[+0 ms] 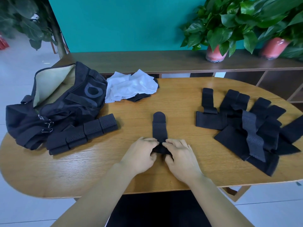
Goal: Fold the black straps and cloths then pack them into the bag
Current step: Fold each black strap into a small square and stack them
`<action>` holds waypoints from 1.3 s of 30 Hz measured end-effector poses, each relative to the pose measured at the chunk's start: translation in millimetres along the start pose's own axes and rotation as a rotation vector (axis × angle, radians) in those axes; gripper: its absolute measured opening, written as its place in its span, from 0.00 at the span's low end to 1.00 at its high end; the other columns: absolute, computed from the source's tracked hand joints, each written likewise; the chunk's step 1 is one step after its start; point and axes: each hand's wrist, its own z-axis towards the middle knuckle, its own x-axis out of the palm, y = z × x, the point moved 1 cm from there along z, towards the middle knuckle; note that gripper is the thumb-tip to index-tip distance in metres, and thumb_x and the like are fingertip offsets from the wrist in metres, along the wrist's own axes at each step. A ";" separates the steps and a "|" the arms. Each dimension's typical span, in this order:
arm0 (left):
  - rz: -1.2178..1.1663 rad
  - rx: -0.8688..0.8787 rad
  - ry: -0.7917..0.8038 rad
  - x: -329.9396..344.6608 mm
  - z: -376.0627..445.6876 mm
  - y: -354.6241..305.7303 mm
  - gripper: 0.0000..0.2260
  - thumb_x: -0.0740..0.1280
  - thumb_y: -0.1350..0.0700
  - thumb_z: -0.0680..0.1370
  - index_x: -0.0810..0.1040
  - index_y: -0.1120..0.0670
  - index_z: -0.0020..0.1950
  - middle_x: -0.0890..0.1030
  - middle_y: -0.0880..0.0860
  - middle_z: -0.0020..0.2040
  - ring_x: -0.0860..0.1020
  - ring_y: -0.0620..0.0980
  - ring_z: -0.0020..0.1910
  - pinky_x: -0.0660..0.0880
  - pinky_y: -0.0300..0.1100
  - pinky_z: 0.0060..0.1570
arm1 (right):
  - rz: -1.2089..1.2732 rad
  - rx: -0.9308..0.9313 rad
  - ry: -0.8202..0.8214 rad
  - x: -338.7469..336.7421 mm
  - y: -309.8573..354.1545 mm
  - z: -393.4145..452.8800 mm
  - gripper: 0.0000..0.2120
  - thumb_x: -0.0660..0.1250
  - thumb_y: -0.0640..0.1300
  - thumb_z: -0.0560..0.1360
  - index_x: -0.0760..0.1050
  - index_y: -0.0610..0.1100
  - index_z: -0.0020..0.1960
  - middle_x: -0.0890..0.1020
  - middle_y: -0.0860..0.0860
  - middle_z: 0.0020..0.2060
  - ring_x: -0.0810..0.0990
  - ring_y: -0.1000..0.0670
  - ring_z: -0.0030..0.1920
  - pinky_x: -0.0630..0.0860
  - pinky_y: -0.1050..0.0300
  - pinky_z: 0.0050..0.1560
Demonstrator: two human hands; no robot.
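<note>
Both the left hand (142, 154) and right hand (179, 154) are pinching the near end of a black perforated fabric strap (159, 128), with a row of folded black straps (82, 134) lying to their left beside the open black fabric bag (57, 102) and a heap of unfolded black straps (246, 126) waiting to their right, so the task is looking under halfway.

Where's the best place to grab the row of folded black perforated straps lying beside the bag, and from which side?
Take the row of folded black perforated straps one bundle at a time, probably starting with the far right end bundle. It sits free of the black duffel bag, with bare wooden table beside it. Come from above and pinch across its short width.
</note>
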 end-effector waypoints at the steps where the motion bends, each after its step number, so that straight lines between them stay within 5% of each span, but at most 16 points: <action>1: -0.017 0.002 -0.015 0.5 -2.6 0.6 0.19 0.62 0.58 0.80 0.72 0.52 0.71 0.72 0.47 0.71 0.68 0.48 0.69 0.61 0.39 0.70 | 0.018 -0.001 -0.027 1.9 0.6 -2.0 0.21 0.63 0.40 0.76 0.73 0.46 0.69 0.74 0.52 0.66 0.69 0.49 0.67 0.65 0.56 0.65; 6: -0.153 -0.053 -0.126 4.4 -14.0 -2.4 0.10 0.63 0.56 0.80 0.79 0.48 0.59 0.81 0.46 0.49 0.76 0.46 0.50 0.72 0.37 0.49 | 0.249 0.161 -0.186 6.2 9.4 -12.2 0.20 0.68 0.40 0.76 0.74 0.45 0.67 0.80 0.50 0.56 0.74 0.50 0.60 0.71 0.56 0.60; 10: -0.188 -0.188 -0.229 4.8 -13.7 -9.5 0.05 0.64 0.53 0.81 0.74 0.52 0.46 0.75 0.46 0.35 0.73 0.44 0.33 0.67 0.32 0.31 | 0.320 0.310 -0.293 4.0 16.7 -10.3 0.19 0.68 0.43 0.77 0.73 0.46 0.68 0.80 0.50 0.50 0.77 0.52 0.53 0.68 0.64 0.49; 15: -0.255 -0.278 -0.287 8.7 -7.1 -13.5 0.05 0.65 0.55 0.80 0.79 0.54 0.53 0.83 0.48 0.48 0.81 0.46 0.47 0.78 0.43 0.49 | 0.295 0.381 -0.317 7.2 19.5 3.6 0.13 0.67 0.44 0.77 0.74 0.44 0.61 0.81 0.51 0.44 0.78 0.50 0.48 0.71 0.59 0.43; 26: -0.171 -0.394 -0.285 5.9 3.9 -13.5 0.05 0.66 0.54 0.79 0.77 0.54 0.47 0.82 0.50 0.48 0.79 0.47 0.46 0.74 0.38 0.43 | 0.090 0.322 -0.304 16.3 21.7 21.7 0.11 0.70 0.41 0.75 0.80 0.37 0.55 0.81 0.43 0.45 0.79 0.42 0.43 0.70 0.56 0.38; 30: -0.198 -0.420 -0.259 2.9 6.1 -14.4 0.05 0.66 0.54 0.78 0.72 0.52 0.44 0.80 0.50 0.49 0.78 0.49 0.46 0.71 0.38 0.41 | 0.001 0.283 -0.328 19.2 22.0 22.0 0.06 0.75 0.39 0.69 0.81 0.40 0.45 0.78 0.45 0.36 0.76 0.45 0.33 0.63 0.61 0.30; 32: -0.193 -0.406 -0.249 2.0 5.7 -14.0 0.03 0.66 0.55 0.78 0.74 0.52 0.49 0.79 0.51 0.50 0.79 0.50 0.47 0.74 0.40 0.42 | -0.026 0.262 -0.332 21.7 21.9 21.2 0.07 0.77 0.40 0.67 0.80 0.41 0.42 0.76 0.47 0.34 0.74 0.47 0.31 0.60 0.63 0.28; 34: -0.151 -0.386 -0.240 2.5 5.6 -12.6 0.13 0.66 0.54 0.78 0.75 0.52 0.62 0.76 0.51 0.54 0.78 0.51 0.50 0.75 0.41 0.46 | -0.042 0.251 -0.339 22.5 20.0 20.9 0.08 0.77 0.41 0.67 0.81 0.42 0.43 0.76 0.47 0.35 0.74 0.47 0.31 0.60 0.63 0.27; 37: -0.028 -0.294 -0.231 3.4 5.4 -9.8 0.21 0.64 0.53 0.80 0.69 0.52 0.72 0.69 0.50 0.66 0.71 0.50 0.63 0.71 0.42 0.59 | -0.094 0.195 -0.323 19.6 17.6 20.6 0.16 0.77 0.40 0.66 0.81 0.42 0.53 0.79 0.47 0.44 0.78 0.47 0.39 0.71 0.59 0.27; 39: 0.056 -0.228 -0.174 5.1 4.0 -8.6 0.20 0.59 0.53 0.81 0.66 0.51 0.74 0.64 0.47 0.73 0.62 0.49 0.72 0.63 0.45 0.65 | -0.151 0.088 -0.295 19.1 15.7 20.1 0.17 0.76 0.37 0.67 0.80 0.41 0.55 0.81 0.46 0.52 0.80 0.44 0.47 0.77 0.53 0.36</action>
